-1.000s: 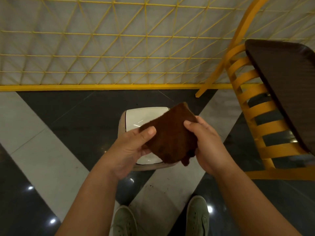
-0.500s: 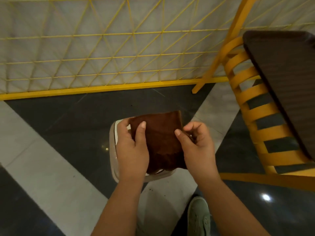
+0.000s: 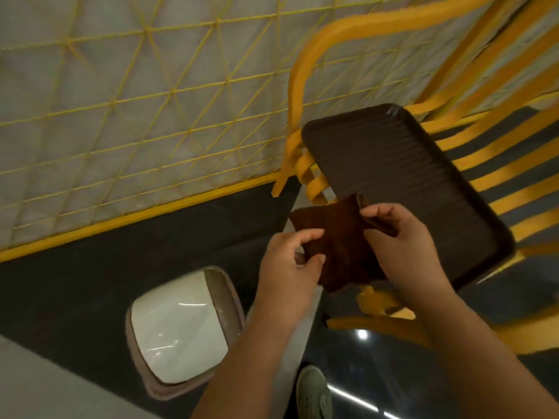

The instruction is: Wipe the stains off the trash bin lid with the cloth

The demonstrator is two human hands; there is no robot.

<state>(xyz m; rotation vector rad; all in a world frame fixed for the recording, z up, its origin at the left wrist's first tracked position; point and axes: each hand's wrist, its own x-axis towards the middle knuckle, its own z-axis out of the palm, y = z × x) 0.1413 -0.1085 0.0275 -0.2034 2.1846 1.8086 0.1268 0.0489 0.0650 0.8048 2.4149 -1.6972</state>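
Note:
A brown cloth (image 3: 341,246) hangs folded between both hands at chest height. My left hand (image 3: 287,267) pinches its left edge with thumb and fingers. My right hand (image 3: 402,240) grips its upper right corner. The small trash bin stands on the floor at lower left, its glossy white lid (image 3: 178,325) fully in view and well apart from the cloth. The cloth is over the near corner of a dark tray, to the right of the bin.
A dark brown tray (image 3: 408,189) lies on a yellow slatted chair (image 3: 514,164) at the right. A yellow wire-mesh fence (image 3: 136,116) runs behind the bin. My green shoe (image 3: 314,391) stands on the dark and pale tiled floor.
The cloth and both hands moved right, off the bin lid and toward the tray. The view swung, so the bin now shows uncovered at lower left.

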